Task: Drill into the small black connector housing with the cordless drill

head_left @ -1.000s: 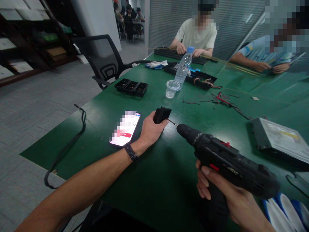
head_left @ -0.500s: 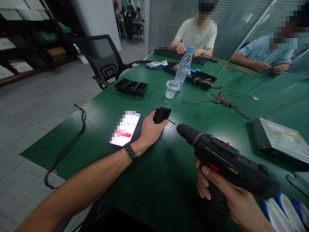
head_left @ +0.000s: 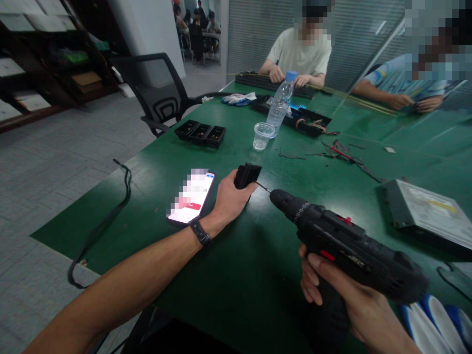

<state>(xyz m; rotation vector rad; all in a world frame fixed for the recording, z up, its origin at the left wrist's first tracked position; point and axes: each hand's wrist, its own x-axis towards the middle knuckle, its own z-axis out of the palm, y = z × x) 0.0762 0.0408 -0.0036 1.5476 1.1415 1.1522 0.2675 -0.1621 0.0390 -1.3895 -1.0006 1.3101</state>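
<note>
My left hand [head_left: 231, 198] is closed around a small black plastic part [head_left: 249, 175] and holds it over the green table. In my right hand [head_left: 342, 287] is a black cordless drill [head_left: 332, 231] with red switches, gripped by its handle. Its thin bit [head_left: 262, 186] points left at the black part, and the tip meets it beside my left thumb. Whether the tip sits in a hole or screw is hidden. Just left of my left hand lies a phone [head_left: 191, 199] with its screen lit.
Farther back stand black trays [head_left: 200, 133] with small pieces, a clear plastic cup [head_left: 263, 136] and a water bottle [head_left: 280, 105]. A metal drive-like box [head_left: 431, 214] and blue-white gloves [head_left: 437, 319] lie right. Two people [head_left: 300, 54] work across the table [head_left: 221, 275]. A black strap [head_left: 110, 216] lies left.
Both hands, the black part and the drill stay nearly where they were. Only the digits on the phone screen have changed.
</note>
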